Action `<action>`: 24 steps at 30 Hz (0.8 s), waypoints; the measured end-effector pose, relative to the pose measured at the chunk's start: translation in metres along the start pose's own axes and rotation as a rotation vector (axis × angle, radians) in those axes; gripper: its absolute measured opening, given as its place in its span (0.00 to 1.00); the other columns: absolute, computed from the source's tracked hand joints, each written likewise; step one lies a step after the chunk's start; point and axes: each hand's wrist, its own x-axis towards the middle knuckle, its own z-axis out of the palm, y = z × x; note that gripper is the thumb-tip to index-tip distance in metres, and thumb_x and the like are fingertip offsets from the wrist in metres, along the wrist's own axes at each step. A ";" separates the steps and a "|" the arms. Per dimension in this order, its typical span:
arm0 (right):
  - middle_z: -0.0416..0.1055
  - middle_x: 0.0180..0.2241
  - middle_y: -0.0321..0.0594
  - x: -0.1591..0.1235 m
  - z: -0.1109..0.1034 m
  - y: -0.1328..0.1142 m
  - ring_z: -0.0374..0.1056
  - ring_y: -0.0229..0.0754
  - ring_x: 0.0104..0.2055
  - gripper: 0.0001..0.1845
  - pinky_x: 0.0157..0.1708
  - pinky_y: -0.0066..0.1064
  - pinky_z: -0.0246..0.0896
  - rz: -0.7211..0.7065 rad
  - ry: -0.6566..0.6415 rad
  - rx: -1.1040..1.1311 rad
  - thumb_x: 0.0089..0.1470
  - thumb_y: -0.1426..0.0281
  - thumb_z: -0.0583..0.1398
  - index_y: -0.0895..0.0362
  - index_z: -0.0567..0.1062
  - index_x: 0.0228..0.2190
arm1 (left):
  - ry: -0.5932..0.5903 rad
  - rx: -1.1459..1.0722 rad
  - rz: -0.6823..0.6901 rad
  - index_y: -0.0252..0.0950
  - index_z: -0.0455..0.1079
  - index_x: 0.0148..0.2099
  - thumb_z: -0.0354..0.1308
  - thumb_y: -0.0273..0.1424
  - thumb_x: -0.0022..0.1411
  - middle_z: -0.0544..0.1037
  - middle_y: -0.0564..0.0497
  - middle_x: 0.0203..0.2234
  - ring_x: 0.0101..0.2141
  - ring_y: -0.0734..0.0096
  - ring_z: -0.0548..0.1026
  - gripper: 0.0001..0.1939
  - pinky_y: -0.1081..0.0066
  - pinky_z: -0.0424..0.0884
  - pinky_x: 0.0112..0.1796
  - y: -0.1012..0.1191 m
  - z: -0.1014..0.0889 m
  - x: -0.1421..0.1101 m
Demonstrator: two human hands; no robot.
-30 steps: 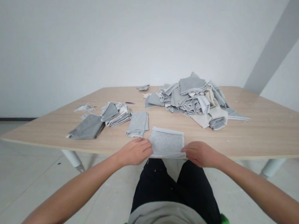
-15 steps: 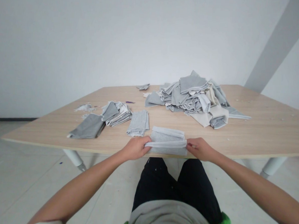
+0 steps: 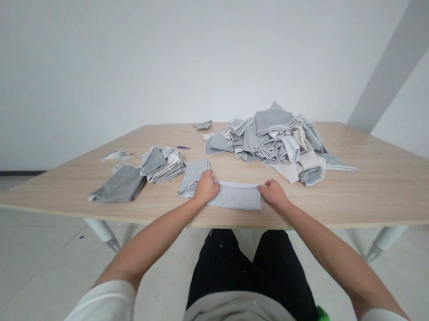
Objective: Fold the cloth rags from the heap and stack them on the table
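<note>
A light grey piece of fabric (image 3: 237, 197), folded over into a flat strip, lies near the front edge of the table. My left hand (image 3: 206, 187) pinches its far left corner, and my right hand (image 3: 272, 192) pinches the far right corner. A pale band runs along the far edge between the two hands. Just left of it is a folded light grey cloth (image 3: 191, 176), partly hidden behind my left hand.
On the wooden table (image 3: 361, 193), a large heap of grey and beige cloths (image 3: 270, 135) stands at the back right. Leftward are a stack of folded cloths (image 3: 166, 166), a darker grey folded cloth (image 3: 120, 184), white scraps (image 3: 116, 155) and a thin purple object (image 3: 183, 147).
Both hands have moved away from me, carrying the fabric's near edge over to its far edge. The fabric is now folded into a narrower strip.
</note>
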 end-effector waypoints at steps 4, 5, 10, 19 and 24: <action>0.75 0.37 0.56 0.000 -0.004 -0.004 0.71 0.50 0.40 0.23 0.36 0.32 0.59 0.012 -0.081 -0.083 0.54 0.55 0.55 0.63 0.76 0.34 | 0.031 0.045 -0.012 0.34 0.58 0.57 0.49 0.32 0.62 0.67 0.38 0.53 0.54 0.58 0.65 0.21 0.63 0.60 0.52 0.005 -0.001 -0.007; 0.75 0.38 0.57 -0.001 -0.006 -0.006 0.71 0.50 0.41 0.24 0.36 0.32 0.59 0.009 -0.105 -0.103 0.54 0.54 0.55 0.63 0.76 0.34 | 0.028 0.056 -0.013 0.34 0.59 0.56 0.49 0.34 0.62 0.68 0.38 0.52 0.54 0.57 0.65 0.20 0.63 0.61 0.51 0.006 -0.001 -0.008; 0.73 0.43 0.60 -0.005 -0.008 -0.019 0.70 0.52 0.45 0.26 0.38 0.32 0.60 -0.013 -0.180 -0.181 0.49 0.53 0.60 0.65 0.76 0.37 | 0.005 0.105 -0.017 0.35 0.63 0.51 0.47 0.38 0.63 0.72 0.39 0.47 0.50 0.55 0.70 0.18 0.63 0.65 0.46 0.009 0.003 -0.013; 0.72 0.45 0.58 -0.019 0.004 -0.030 0.69 0.54 0.47 0.20 0.41 0.36 0.60 -0.010 -0.175 -0.182 0.49 0.60 0.60 0.62 0.75 0.38 | -0.058 0.173 -0.060 0.31 0.66 0.47 0.48 0.39 0.62 0.74 0.34 0.44 0.46 0.53 0.72 0.18 0.63 0.66 0.43 0.003 0.009 -0.026; 0.74 0.39 0.53 -0.031 0.006 -0.031 0.69 0.50 0.41 0.13 0.36 0.32 0.58 -0.054 -0.096 -0.046 0.47 0.65 0.59 0.61 0.74 0.33 | -0.042 0.210 -0.030 0.30 0.66 0.46 0.48 0.39 0.62 0.72 0.33 0.44 0.48 0.51 0.71 0.19 0.61 0.65 0.45 0.009 0.005 -0.037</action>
